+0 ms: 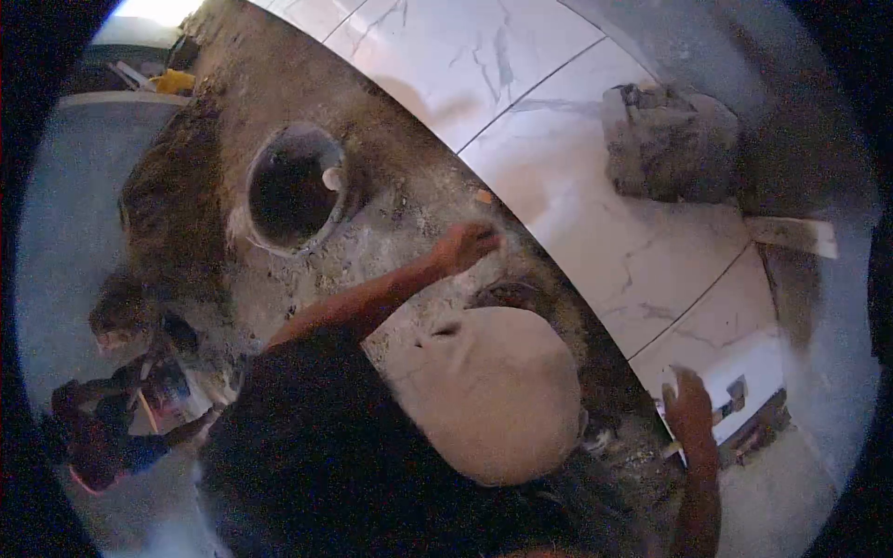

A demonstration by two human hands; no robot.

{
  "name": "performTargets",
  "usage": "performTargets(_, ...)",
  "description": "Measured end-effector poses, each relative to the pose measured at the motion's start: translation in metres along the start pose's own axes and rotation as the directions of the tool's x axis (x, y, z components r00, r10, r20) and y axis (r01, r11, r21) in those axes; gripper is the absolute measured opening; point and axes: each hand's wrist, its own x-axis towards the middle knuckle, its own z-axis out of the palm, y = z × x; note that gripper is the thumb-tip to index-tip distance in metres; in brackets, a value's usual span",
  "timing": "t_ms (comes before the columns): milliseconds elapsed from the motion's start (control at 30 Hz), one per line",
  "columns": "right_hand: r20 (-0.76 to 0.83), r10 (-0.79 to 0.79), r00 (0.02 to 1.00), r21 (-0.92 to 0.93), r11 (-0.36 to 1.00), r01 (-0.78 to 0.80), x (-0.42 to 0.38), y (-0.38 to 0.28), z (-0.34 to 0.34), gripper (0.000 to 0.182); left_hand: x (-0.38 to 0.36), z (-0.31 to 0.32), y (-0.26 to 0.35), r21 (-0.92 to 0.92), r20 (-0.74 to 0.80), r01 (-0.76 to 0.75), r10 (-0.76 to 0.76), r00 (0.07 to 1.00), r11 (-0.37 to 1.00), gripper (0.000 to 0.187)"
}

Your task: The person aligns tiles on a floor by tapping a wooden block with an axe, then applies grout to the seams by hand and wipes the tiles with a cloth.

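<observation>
Outward over dirt (395,219), co-worker's arm (381,293) extended, fingers (485,234) curled, other hand (688,405) over tile (707,335).

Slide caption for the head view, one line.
One hand at the edge of marbled tiles bearing a crumpled grey bundle, another hand over rough ground with a round hole.

- Large, glossy white tiles (586,223) with grey veining are laid flat, edge to edge, divided by thin dark joints and bordered by rough brown ground.
- Near their lower end, a bright white piece (761,365) is marked by dark patches; its exact form is blurred.
</observation>
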Motion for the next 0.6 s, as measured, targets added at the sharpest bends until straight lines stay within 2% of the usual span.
performTargets(33, -0.006, -0.079, 0.997, -0.064, 0.995, 0.079, 0.010, -0.006, -0.008, 0.038, 0.003, -0.008, 0.002, 0.086, -0.055, 0.068, -0.063, 0.997, 0.994, 0.031)
performTargets(67, -0.025, -0.153, 0.988, -0.130, 0.980, 0.148, 0.024, -0.011, -0.015, 0.037, -0.002, -0.013, 0.009, 0.094, -0.068, 0.059, -0.052, 0.996, 0.994, 0.031)
performTargets(100, 0.004, -0.188, 0.982, -0.155, 0.970, 0.186, 0.041, -0.023, -0.021, 0.039, -0.007, -0.019, 0.021, -0.107, -0.158, 0.044, -0.061, 0.986, 0.993, 0.031)
performTargets(133, -0.049, -0.185, 0.982, -0.162, 0.971, 0.175, 0.058, -0.037, -0.024, 0.039, -0.008, -0.028, 0.034, -0.301, -0.240, -0.004, -0.072, 0.968, 0.954, 0.032)
performTargets(167, -0.036, -0.233, 0.972, -0.137, 0.964, 0.227, 0.079, -0.051, -0.023, 0.039, -0.004, -0.042, 0.047, -0.272, -0.265, -0.056, -0.019, 0.964, 0.961, 0.032)
performTargets(200, -0.014, -0.285, 0.959, -0.113, 0.953, 0.281, 0.100, -0.065, -0.020, 0.040, -0.007, -0.054, 0.059, -0.317, -0.238, -0.076, -0.002, 0.971, 0.945, 0.032)
performTargets(267, -0.119, -0.429, 0.896, -0.182, 0.896, 0.405, 0.149, -0.091, -0.003, 0.040, -0.014, -0.077, 0.077, -0.365, -0.210, -0.087, 0.009, 0.978, 0.927, 0.031)
performTargets(333, -0.200, -0.381, 0.903, -0.144, 0.923, 0.358, 0.186, -0.134, -0.006, 0.042, -0.017, -0.105, 0.098, -0.441, -0.254, -0.256, 0.153, 0.955, 0.861, 0.029)
performTargets(400, -0.199, -0.326, 0.924, -0.139, 0.943, 0.303, 0.229, -0.164, -0.001, 0.048, -0.021, -0.142, 0.125, -0.431, -0.239, -0.295, 0.207, 0.949, 0.853, 0.029)
performTargets(467, -0.252, -0.353, 0.901, -0.088, 0.936, 0.342, 0.250, -0.184, -0.007, 0.047, -0.012, -0.180, 0.133, -0.161, -0.307, -0.207, 0.150, 0.940, 0.965, 0.029)
performTargets(533, -0.293, -0.365, 0.884, -0.033, 0.928, 0.372, 0.271, -0.198, -0.010, 0.047, 0.012, -0.220, 0.123, -0.177, -0.383, -0.179, 0.100, 0.918, 0.968, 0.031)
performTargets(600, -0.253, -0.284, 0.925, -0.153, 0.956, 0.252, 0.285, -0.197, 0.000, 0.050, 0.044, -0.245, 0.101, -0.269, -0.471, -0.159, 0.014, 0.882, 0.950, 0.031)
